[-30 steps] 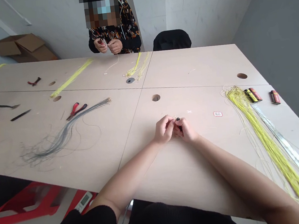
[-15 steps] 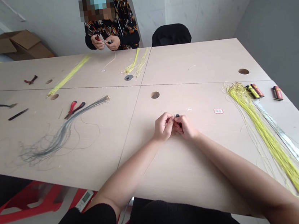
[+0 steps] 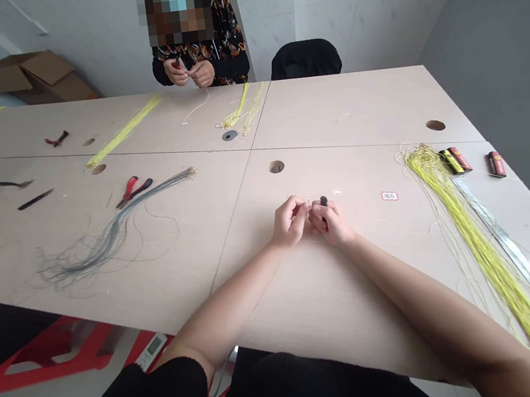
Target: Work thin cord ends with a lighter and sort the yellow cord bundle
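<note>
1. A pale table (image 3: 307, 303) fills the scene, a bundle of yellow strands (image 3: 476, 243) stretched along its right side and a bundle of grey strands (image 3: 118, 226) fanned out at left
2. Between the bundles, the right hand (image 3: 336, 225) has its fingers curled closed around a slim black tool (image 3: 324, 201)
3. Just left of it, the left hand (image 3: 289, 222) has thumb and fingers pinched narrow on a tiny gold-coloured piece (image 3: 308, 202)
4. The black tool pokes out of the right fist, its long axis running roughly near to far; its exact tilt cannot be told
5. The tiny gold-coloured piece sits between the hands, left of the black tool and nearer the left fingers; whether the right fingers also touch it is too small to tell
</note>
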`<state>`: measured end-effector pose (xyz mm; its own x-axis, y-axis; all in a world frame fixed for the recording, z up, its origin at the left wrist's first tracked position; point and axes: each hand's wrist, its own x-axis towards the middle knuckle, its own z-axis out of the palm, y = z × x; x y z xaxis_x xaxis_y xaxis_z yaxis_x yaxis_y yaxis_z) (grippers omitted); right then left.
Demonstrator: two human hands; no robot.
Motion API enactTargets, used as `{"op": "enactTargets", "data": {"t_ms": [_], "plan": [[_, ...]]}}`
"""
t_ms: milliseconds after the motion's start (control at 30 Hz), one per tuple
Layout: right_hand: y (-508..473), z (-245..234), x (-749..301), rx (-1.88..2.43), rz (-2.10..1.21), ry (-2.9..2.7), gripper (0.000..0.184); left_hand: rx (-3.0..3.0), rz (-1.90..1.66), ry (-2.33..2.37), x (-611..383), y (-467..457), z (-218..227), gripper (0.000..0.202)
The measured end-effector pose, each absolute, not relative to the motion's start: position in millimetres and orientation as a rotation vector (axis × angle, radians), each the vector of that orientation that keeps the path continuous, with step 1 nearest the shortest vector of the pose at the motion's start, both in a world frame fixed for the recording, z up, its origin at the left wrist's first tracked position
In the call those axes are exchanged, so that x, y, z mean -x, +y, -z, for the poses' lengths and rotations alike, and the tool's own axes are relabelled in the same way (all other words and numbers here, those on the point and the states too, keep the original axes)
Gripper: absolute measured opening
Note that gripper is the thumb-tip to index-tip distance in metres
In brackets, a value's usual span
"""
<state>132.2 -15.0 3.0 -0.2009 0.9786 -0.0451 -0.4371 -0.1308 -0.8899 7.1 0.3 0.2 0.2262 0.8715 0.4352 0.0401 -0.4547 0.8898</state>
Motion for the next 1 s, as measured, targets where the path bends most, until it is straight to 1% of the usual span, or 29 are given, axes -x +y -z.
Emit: {"op": "enactTargets", "data": {"t_ms": [233,567,800,1000], "plan": [[-9,4,-137,0.953,-1.290,-0.901,0.026,-1.611,-1.285,0.902,-6,3,-4,0.039],[-8,11,-139,0.958,-1.247,-1.017,0.029,-1.668,-1.249,0.898,-7,3,-2,0.038],[-8,10,-138,0.980,-1.243,-0.977,0.029,-1.693,-1.234,0.915,-7,4,-2,0.035],[-8,9,-138,1.000,-1.252,-0.988,0.029,-1.667,-1.245,0.907,-7,3,-2,0.036]]}}
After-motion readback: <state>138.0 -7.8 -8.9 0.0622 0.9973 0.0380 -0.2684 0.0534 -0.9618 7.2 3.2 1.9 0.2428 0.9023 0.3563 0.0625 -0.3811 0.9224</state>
